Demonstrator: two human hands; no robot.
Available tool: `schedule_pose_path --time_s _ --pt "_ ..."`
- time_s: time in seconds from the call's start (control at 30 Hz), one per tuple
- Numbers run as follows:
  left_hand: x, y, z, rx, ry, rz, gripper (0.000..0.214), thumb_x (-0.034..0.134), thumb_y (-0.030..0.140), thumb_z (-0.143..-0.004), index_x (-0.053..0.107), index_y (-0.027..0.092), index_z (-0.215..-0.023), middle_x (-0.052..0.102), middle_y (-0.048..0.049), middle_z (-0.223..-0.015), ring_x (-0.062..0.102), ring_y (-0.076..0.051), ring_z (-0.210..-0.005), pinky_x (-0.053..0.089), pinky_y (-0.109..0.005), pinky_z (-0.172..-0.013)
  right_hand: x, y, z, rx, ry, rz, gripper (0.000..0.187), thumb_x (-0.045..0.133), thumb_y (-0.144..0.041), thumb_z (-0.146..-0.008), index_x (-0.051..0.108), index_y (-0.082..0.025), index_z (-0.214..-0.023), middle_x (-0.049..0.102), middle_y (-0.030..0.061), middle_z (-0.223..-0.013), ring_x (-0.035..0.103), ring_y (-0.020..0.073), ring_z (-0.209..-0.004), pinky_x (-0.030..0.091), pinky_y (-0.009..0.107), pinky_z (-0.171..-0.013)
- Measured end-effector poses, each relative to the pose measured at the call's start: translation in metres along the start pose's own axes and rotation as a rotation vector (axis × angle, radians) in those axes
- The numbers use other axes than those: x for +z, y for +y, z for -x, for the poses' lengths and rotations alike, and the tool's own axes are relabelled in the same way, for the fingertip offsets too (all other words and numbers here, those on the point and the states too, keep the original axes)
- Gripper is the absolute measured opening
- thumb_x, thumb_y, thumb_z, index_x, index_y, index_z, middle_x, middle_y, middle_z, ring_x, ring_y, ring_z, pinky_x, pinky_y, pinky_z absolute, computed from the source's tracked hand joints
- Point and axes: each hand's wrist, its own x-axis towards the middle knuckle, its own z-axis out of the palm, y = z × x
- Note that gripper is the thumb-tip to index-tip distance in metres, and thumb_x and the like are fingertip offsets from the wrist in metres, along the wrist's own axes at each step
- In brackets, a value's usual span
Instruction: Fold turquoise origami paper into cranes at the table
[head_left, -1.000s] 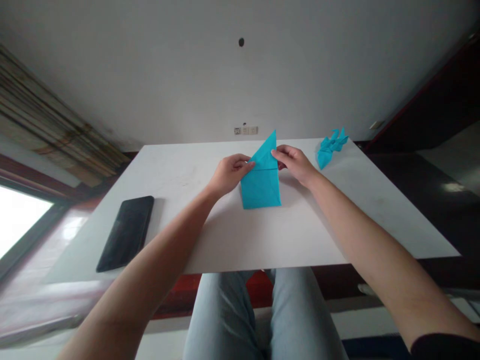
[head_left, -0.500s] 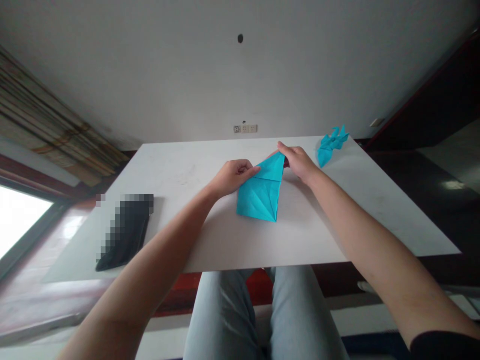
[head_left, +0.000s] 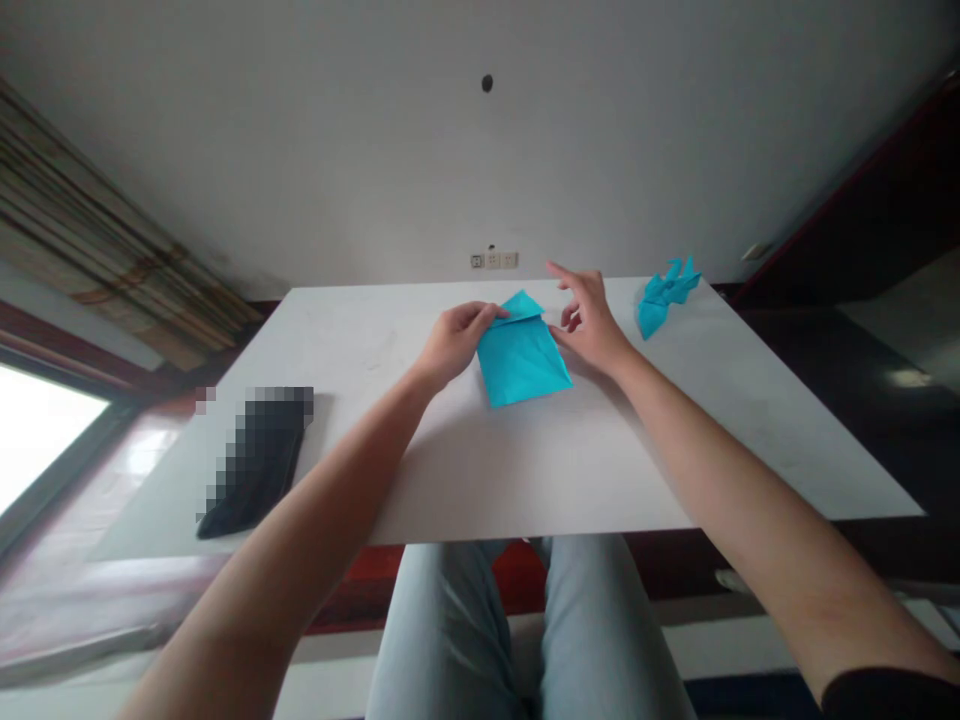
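The right hand (head_left: 589, 320) has lifted off the folded blue origami paper (head_left: 521, 360) and hovers open beside it; the left hand (head_left: 456, 345) alone grips its upper-left edge, hands apart, long axis running forward between them.

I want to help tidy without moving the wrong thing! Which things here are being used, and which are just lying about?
Being used:
blue folded paper, under the left hand
right hand, open beside it

Just lying about:
pointy blue paper piece
blurred dark flat thing
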Motion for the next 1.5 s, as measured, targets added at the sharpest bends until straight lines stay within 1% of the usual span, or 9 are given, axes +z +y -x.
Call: schedule_pose_path --time_s 0.2,0.33,0.53,0.67,0.87,1.1,1.2,1.3,1.5 --pt "0.001 0.005 0.0 -0.135 -0.117 0.295 0.049 0.062 0.05 -0.1 0.086 0.015 -0.124 0.085 -0.0165 -0.133 0.078 -0.032 -0.118 0.064 -0.043 -0.098 -0.007 -0.02 -0.001 -0.056 0.018 -0.063 0.049 0.078 -0.073 -0.102 0.091 -0.029 -0.118 0.071 0.0123 -0.127 0.072 0.0296 -0.109 0.064 0.048 -0.095" --pt "0.0 0.007 0.001 -0.082 -0.166 0.208 0.039 0.081 0.04 -0.089 0.082 0.019 -0.122 0.084 -0.0089 -0.111 0.074 -0.021 -0.097 0.06 -0.032 -0.086 -0.004 -0.022 -0.007 0.079 0.047 -0.203 0.062 0.074 -0.087 -0.097 0.08 -0.026 -0.087 0.071 0.0055 -0.088 0.066 0.0256 -0.089 0.056 0.042 -0.085" --pt "-0.002 0.0 -0.003 0.028 0.013 -0.028 0.05 0.083 0.07 -0.097 0.069 0.022 -0.089 0.069 -0.0028 -0.086 0.061 -0.016 -0.082 0.049 -0.029 -0.072 0.001 -0.035 -0.005 0.204 -0.108 -0.327 0.067 0.081 -0.089 -0.09 0.072 -0.026 -0.07 0.066 0.0026 -0.072 0.059 0.0218 -0.075 0.048 0.039 -0.078" --pt "-0.001 0.002 -0.004 0.06 0.069 -0.017 0.054 0.078 0.075 -0.102 0.065 0.023 -0.096 0.072 -0.0042 -0.091 0.069 -0.019 -0.089 0.055 -0.031 -0.079 -0.003 -0.046 -0.002 0.253 -0.18 -0.386 0.07 0.082 -0.091 -0.087 0.068 -0.026 -0.066 0.056 -0.0005 -0.064 0.05 0.0185 -0.069 0.043 0.036 -0.072" --pt "-0.001 0.003 -0.002 0.004 0.06 0.061 0.058 0.085 0.05 -0.102 0.063 0.028 -0.151 0.076 -0.0003 -0.092 0.07 -0.017 -0.08 0.058 -0.029 -0.074 0.001 -0.043 -0.002 0.333 -0.279 -0.503 0.073 0.088 -0.095 -0.077 0.065 -0.026 -0.076 0.059 -0.0022 -0.07 0.051 0.0162 -0.069 0.044 0.034 -0.069" --pt "-0.003 -0.002 -0.003 -0.061 0.027 -0.038 0.033 0.069 0.033 -0.104 0.085 0.02 -0.129 0.077 -0.0042 -0.088 0.063 -0.016 -0.074 0.049 -0.027 -0.066 -0.007 -0.031 -0.007 0.472 -0.042 -0.564 0.079 0.091 -0.095 -0.075 0.073 -0.032 -0.12 0.079 0.0026 -0.102 0.072 0.0229 -0.092 0.057 0.032 -0.072" --pt "-0.002 0.002 -0.001 -0.04 0.021 -0.086 0.03 0.066 0.03 -0.103 0.09 0.02 -0.119 0.085 -0.0076 -0.104 0.073 -0.02 -0.092 0.056 -0.029 -0.078 -0.014 -0.031 -0.007 0.507 -0.116 -0.592 0.083 0.073 -0.105 -0.083 0.079 -0.029 -0.116 0.081 0.0064 -0.103 0.075 0.024 -0.09 0.058 0.033 -0.07" --pt "-0.002 0.006 0.001 -0.023 0.028 -0.133 0.032 0.064 0.028 -0.103 0.091 0.021 -0.117 0.089 -0.0084 -0.119 0.077 -0.023 -0.11 0.06 -0.032 -0.092 -0.014 -0.034 -0.005 0.531 -0.203 -0.599 0.075 0.09 -0.095 -0.078 0.084 -0.027 -0.109 0.082 0.0057 -0.098 0.075 0.023 -0.087 0.059 0.033 -0.071" --pt "-0.003 0.007 0.002 -0.041 0.045 -0.191 0.035 0.061 0.027 -0.103 0.091 0.021 -0.119 0.089 -0.0077 -0.115 0.077 -0.022 -0.101 0.061 -0.033 -0.091 -0.014 -0.035 -0.002 0.587 -0.427 -0.657 0.057 0.11 -0.069 -0.068 0.088 -0.024 -0.096 0.085 0.0049 -0.092 0.075 0.0205 -0.082 0.063 0.034 -0.077"
